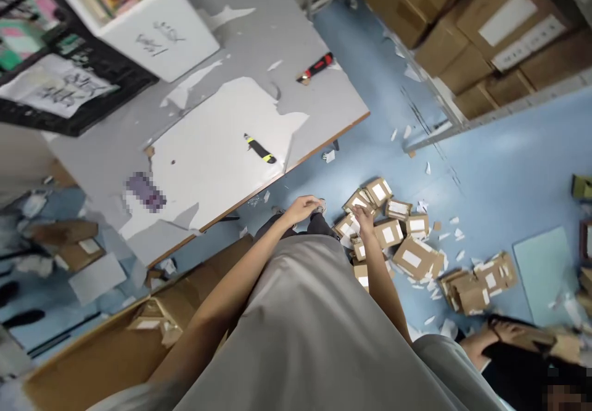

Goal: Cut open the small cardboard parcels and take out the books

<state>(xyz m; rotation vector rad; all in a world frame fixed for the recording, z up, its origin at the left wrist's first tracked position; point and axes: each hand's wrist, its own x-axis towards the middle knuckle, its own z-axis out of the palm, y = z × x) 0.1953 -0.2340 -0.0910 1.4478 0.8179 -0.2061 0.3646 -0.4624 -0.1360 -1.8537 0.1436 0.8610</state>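
My left hand hangs in front of my body above my shoes, fingers loosely stretched and nothing seen in it. My right hand is held out over a heap of small cardboard boxes on the floor; its fingers look slightly apart and I see nothing in them. Neither hand appears to touch the boxes. On the table, beyond my left hand, a black and yellow utility knife lies on a white sheet. A red and black utility knife lies near the far corner.
A white box and a black crate stand on the table. A large open carton is at my left. Shelving with cartons stands at upper right. A co-worker is at lower right. Paper scraps litter the floor.
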